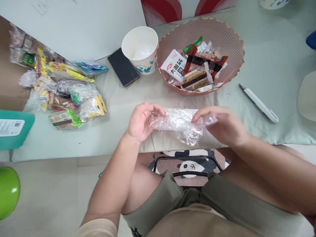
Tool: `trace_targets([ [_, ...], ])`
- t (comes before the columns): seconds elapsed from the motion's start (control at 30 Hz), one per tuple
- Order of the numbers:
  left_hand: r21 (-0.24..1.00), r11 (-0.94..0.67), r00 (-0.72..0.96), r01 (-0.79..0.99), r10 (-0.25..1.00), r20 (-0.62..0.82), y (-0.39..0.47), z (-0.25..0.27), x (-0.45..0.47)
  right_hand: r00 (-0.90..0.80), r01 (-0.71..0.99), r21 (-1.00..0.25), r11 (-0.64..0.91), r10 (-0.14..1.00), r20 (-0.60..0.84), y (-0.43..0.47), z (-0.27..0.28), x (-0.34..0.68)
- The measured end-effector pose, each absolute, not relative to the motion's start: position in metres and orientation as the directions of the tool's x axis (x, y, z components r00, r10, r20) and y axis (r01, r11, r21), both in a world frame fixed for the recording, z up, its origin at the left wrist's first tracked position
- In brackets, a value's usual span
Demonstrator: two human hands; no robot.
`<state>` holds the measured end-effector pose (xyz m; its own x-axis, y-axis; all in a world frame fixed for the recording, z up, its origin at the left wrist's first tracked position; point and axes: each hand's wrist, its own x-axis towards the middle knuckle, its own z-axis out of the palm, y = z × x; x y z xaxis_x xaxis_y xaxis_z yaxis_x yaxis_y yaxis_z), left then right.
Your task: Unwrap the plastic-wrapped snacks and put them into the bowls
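Observation:
Between my two hands, just above the front of the table, is a crinkled clear plastic wrapper (176,119). My left hand (145,121) grips its left end, fingers curled over it. On the right end, my right hand (223,124) pinches it with the thumb on top; a loose flap of the plastic hangs below. Whether anything lies inside the wrapper I cannot tell. Behind my hands sits a pink ribbed bowl (233,62) with a gold wavy rim, holding several packaged snacks (197,67).
A white paper cup (145,64) and a dark phone (123,67) stand left of the bowl. Further left lies a pile of wrapped snacks (69,95) beside a teal package (16,128). A white utility knife (259,103) lies on the right. The table's front edge runs below my hands.

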<state>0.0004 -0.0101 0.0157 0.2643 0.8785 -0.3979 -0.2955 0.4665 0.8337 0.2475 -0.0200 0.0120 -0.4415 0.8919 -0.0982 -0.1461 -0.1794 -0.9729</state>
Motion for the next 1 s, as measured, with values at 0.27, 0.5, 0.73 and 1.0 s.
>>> trace_targets([
  [0.27,0.946,0.323,0.259,0.012,0.913,-0.315,-0.017,0.010,-0.006,-0.284,0.196,-0.972,0.131,0.956,0.072,-0.027,0.008,0.244],
  [0.5,0.996,0.049,0.444,0.075,0.893,-0.078,-0.019,0.003,-0.002,-0.601,0.119,-0.936,-0.332,0.726,-0.334,-0.032,0.011,0.227],
  [0.73,0.762,-0.501,0.047,0.410,0.846,0.531,-0.036,0.008,0.011,-0.622,0.394,-0.863,-0.317,0.598,-0.505,-0.032,0.021,0.222],
  [1.0,0.841,-0.265,0.388,0.472,0.919,0.072,-0.055,0.029,0.023,-0.658,0.240,-0.964,-0.115,0.711,-0.249,-0.034,0.021,0.218],
])
